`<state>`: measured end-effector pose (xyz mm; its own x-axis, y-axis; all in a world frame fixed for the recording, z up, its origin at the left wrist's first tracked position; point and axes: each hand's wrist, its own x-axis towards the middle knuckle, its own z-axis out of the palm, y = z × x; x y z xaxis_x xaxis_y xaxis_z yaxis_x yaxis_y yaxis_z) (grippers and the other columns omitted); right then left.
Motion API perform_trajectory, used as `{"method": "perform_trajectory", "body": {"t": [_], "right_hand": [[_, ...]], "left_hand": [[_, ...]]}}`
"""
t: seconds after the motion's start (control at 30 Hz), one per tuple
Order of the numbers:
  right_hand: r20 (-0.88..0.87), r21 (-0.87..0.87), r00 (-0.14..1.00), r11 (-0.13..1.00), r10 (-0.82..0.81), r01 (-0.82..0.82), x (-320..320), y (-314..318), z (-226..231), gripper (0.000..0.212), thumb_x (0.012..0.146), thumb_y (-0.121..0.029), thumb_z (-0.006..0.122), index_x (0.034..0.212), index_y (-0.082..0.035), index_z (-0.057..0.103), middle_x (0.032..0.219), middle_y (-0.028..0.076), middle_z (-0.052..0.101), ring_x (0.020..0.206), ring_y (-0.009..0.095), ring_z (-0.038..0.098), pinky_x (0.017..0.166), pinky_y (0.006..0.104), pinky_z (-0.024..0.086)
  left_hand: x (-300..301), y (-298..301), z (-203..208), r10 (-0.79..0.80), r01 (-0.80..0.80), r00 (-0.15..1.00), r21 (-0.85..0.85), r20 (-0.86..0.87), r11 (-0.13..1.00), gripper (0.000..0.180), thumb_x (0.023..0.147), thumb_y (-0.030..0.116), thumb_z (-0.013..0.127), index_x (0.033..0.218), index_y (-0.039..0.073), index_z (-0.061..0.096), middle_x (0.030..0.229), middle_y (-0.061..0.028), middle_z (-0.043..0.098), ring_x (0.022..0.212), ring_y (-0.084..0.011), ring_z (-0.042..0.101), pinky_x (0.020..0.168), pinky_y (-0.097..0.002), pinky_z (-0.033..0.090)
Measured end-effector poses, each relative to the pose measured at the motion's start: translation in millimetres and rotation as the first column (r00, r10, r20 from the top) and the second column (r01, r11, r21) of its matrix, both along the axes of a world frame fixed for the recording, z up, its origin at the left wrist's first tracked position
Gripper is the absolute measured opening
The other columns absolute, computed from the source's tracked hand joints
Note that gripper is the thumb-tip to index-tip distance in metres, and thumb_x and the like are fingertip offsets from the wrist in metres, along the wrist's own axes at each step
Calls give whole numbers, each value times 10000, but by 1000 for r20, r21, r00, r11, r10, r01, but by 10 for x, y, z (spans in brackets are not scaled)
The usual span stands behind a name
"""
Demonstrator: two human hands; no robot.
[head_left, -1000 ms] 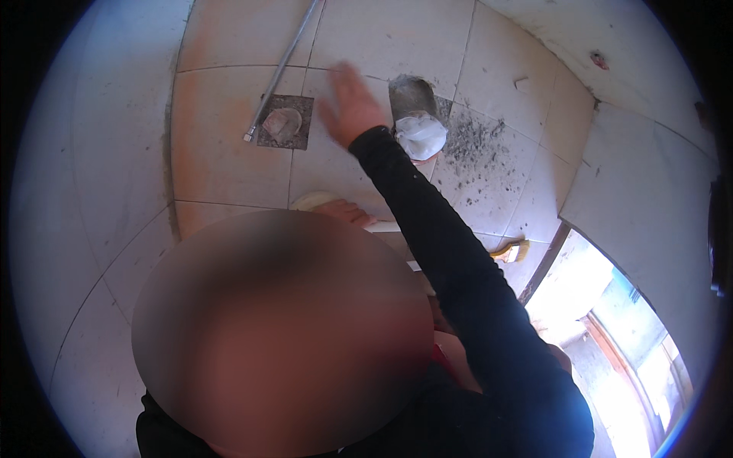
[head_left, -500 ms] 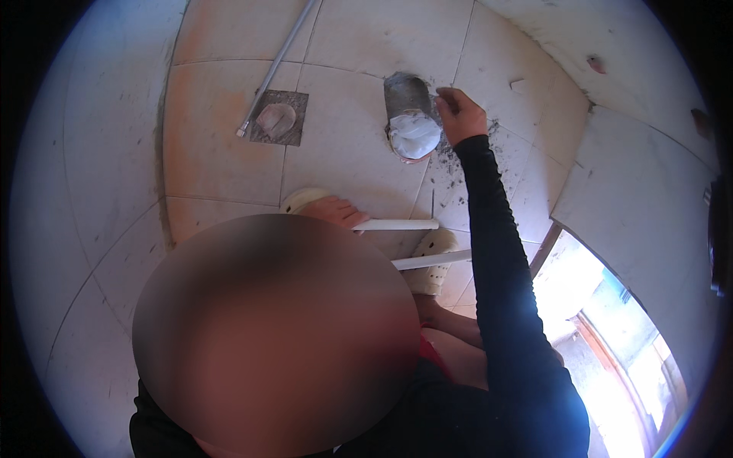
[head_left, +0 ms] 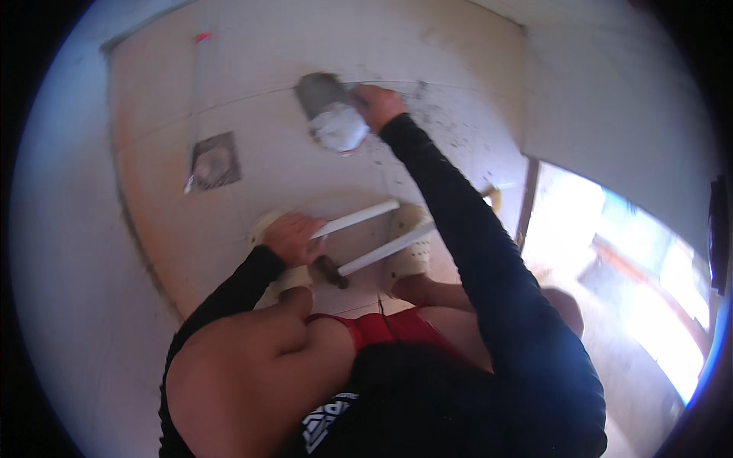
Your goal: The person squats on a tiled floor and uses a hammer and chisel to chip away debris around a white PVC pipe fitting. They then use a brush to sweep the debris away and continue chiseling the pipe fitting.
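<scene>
My right hand [head_left: 378, 107] is at the right edge of a rough hole [head_left: 319, 90] cut in the floor tiles. Its fingers are curled together, and what they hold, if anything, is too blurred to make out. Crumpled white plastic [head_left: 338, 127] fills the round pipe mouth at the hole's near end. Down by my left shoe, my left hand [head_left: 295, 238] is closed round the near end of a white rod [head_left: 357, 219]. A second white rod [head_left: 385, 248] lies beside it, with a brown block-like end [head_left: 330, 272] resembling a hammer head.
A square floor cutout [head_left: 228, 147] with a round plug sits to the left. Beside it runs a thin, blurred pale rod [head_left: 200, 84] with a red tip. Cream clogs [head_left: 411, 237] are on my feet. Dark debris lies right of the hole; a bright doorway [head_left: 603, 252] opens at the right.
The view has shifted, so the floor appears further left. My right hand has come closer to the hole's edge. My left forearm and the brown end of the second rod now show.
</scene>
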<state>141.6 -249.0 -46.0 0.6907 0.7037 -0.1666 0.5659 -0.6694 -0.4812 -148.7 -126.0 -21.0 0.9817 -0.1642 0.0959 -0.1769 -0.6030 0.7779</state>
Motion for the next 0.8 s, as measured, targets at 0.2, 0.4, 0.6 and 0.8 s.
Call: {"method": "perform_trajectory", "body": {"t": [0.2, 0.4, 0.6, 0.8], "right_hand": [[177, -34, 980, 996, 90, -85, 232, -1068, 422, 175, 806, -160, 595, 961, -87, 631, 887, 160, 653, 862, 366, 622, 773, 438, 506], [-5, -682, 999, 731, -52, 34, 599, -3014, 1497, 225, 763, -191, 610, 937, -49, 585, 822, 187, 650, 832, 374, 631, 750, 465, 503], [-159, -792, 722, 524, -673, 314, -312, -3797, 708, 804, 851, -727, 303, 608, -46, 655, 474, 43, 600, 434, 161, 615, 548, 303, 534], [-196, -484, 112, 195, -974, 853, -1275, -3567, -123, 434, 819, -442, 655, 819, -12, 600, 639, 95, 647, 516, 184, 647, 481, 310, 529]], "left_hand": [[26, -26, 41, -23, 26, 998, 63, -53, 998, 269, 756, 197, 656, 991, 69, 624, 842, -81, 637, 742, -274, 598, 680, -377, 476], [63, 10, 214, -29, 32, 971, 9, -237, 999, 263, 829, 199, 620, 1030, 36, 574, 866, -137, 625, 775, -328, 601, 693, -403, 476], [218, 252, 658, -86, 113, 924, 52, -372, 992, 283, 899, 199, 543, 1113, 14, 528, 942, -186, 617, 842, -374, 602, 726, -423, 481], [184, 598, 1062, -127, 194, 879, 101, -460, 976, 287, 881, 186, 578, 1116, 30, 520, 987, -184, 606, 864, -362, 596, 745, -423, 478]]}}
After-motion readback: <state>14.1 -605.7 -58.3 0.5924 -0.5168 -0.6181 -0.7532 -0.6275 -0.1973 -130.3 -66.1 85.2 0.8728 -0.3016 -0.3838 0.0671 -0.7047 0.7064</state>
